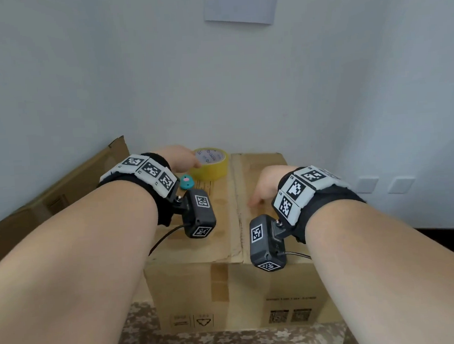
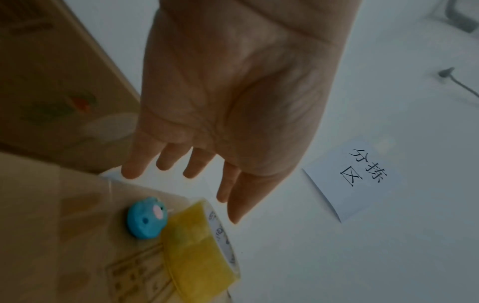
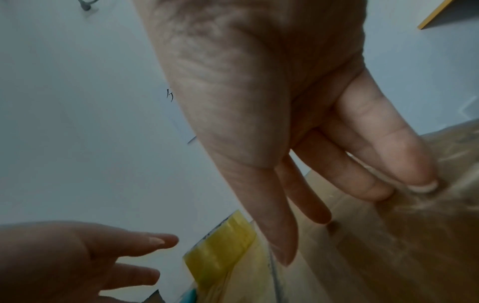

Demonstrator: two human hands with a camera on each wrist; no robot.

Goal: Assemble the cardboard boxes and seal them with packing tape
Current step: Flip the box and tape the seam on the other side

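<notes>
A brown cardboard box stands in front of me with its top flaps folded shut, the seam running down the middle. On its far left corner lie a yellow tape roll and a small teal cutter. My left hand hovers just over the roll, fingers straight, holding nothing. My right hand rests with straight fingers on the right flap, its fingertips pressing the cardboard.
A second brown carton leans against the wall at the left. The box stands on a camouflage-patterned surface. A white wall with a paper sign is close behind.
</notes>
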